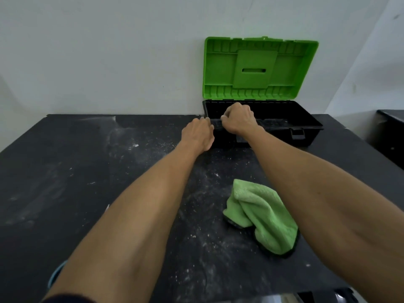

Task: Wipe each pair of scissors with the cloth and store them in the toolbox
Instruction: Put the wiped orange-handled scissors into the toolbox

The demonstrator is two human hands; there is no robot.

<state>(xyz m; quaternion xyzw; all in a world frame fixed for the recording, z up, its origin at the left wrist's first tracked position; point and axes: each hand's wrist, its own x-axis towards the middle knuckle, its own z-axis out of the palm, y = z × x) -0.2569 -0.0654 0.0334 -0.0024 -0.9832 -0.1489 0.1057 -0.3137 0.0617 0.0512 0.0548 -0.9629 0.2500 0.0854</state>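
Both hands reach to the toolbox right of centre in the upper half of the frame. The left hand is at the box's front left corner, its fingers hidden behind its back, so I cannot tell whether it grips the rim or only touches it. The right hand hangs over the front rim with fingers curled under; whether they pinch something inside is hidden.

The lid stands upright against the wall and the box is open. No scissors show anywhere on the table, and what can be seen of the dark box interior is too murky to make any out. The cloth lies crumpled and let go at lower right of centre, between the forearms.

Judging by that, wiping looks over and the storing is at or near its end. Only settling the contents and perhaps shutting the lid seems left.
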